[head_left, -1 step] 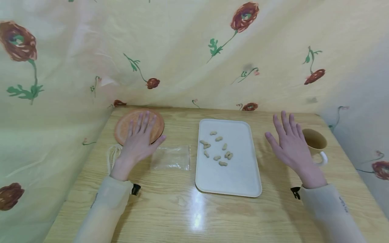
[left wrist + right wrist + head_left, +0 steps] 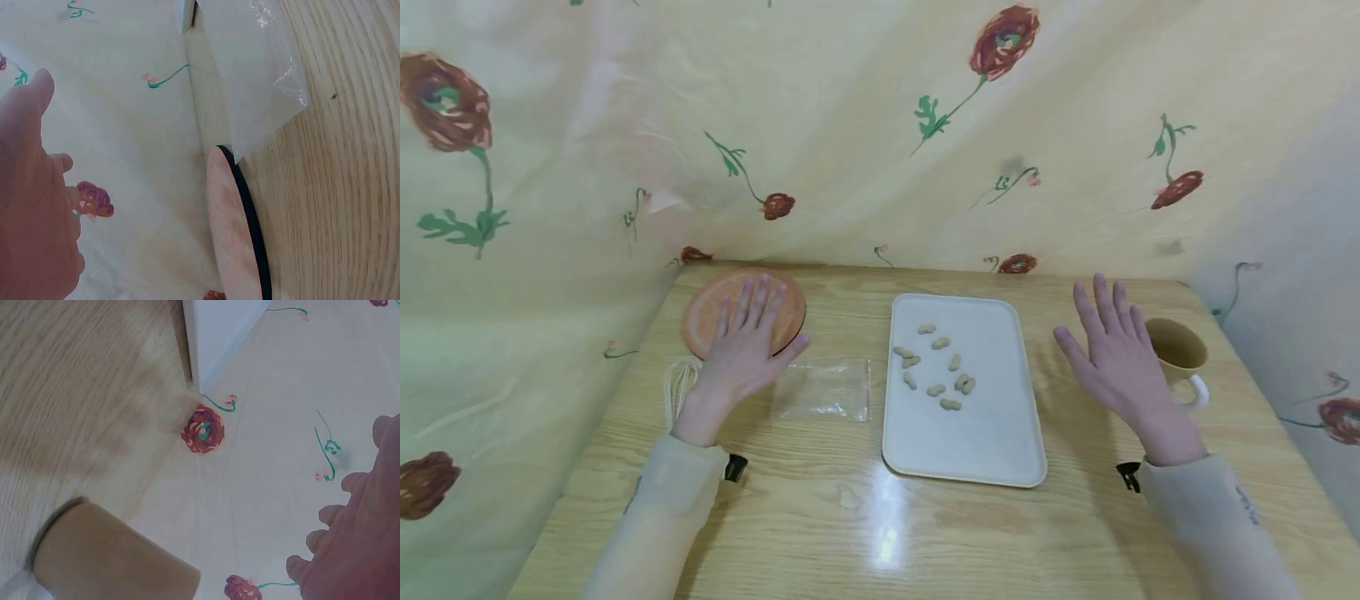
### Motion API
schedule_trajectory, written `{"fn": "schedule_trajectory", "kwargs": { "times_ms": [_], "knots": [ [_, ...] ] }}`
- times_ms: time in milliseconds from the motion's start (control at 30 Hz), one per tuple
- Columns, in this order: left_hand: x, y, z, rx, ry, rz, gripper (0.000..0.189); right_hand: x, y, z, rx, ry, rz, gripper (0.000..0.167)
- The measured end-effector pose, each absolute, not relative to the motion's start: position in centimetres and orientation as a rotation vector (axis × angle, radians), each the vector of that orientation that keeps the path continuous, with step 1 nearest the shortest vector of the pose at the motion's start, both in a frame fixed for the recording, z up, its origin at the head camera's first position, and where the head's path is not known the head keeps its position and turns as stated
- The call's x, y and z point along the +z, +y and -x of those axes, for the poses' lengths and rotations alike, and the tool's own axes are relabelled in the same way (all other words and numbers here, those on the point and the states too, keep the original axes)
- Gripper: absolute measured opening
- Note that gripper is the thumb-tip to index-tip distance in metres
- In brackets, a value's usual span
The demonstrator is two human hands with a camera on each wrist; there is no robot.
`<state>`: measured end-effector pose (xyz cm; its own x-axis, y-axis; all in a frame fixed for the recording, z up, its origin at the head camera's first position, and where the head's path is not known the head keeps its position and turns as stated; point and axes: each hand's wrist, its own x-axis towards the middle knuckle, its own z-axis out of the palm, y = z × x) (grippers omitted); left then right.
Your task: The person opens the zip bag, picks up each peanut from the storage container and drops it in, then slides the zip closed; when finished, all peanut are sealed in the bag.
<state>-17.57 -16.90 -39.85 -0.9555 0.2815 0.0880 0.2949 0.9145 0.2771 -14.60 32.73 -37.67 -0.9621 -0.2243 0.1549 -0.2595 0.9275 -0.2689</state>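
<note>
My left hand (image 2: 741, 362) hovers with fingers spread, in front of a round orange-brown board (image 2: 786, 321) that it partly covers in the head view. Its palm is seen from the side in the left wrist view, holding nothing. A clear plastic bag (image 2: 823, 392) lies flat to its right, and a looped white cord (image 2: 679, 383) lies partly hidden behind the wrist. My right hand (image 2: 1116, 367), also straight-fingered and holding nothing, is raised beside a tan mug (image 2: 1183, 346) with a white handle. Between the hands, several peanuts (image 2: 951, 404) lie scattered on a white rectangular tray (image 2: 962, 446).
Everything stands on a wooden table (image 2: 820, 517). A flowered sheet (image 2: 850, 125) hangs along its back edge and down the left side. The mug (image 2: 112, 556) is close below the right hand, near the table's right side.
</note>
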Motion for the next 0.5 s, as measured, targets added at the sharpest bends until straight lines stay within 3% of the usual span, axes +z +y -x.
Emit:
{"fn": "schedule_trajectory", "kwargs": {
  "times_ms": [500],
  "knots": [
    [-40.1, -15.6, 17.4, -0.415, -3.034, 0.625, 0.108, -38.4, 32.1, 14.5, 0.490, -2.983, -0.373, 0.070]
  ]
}}
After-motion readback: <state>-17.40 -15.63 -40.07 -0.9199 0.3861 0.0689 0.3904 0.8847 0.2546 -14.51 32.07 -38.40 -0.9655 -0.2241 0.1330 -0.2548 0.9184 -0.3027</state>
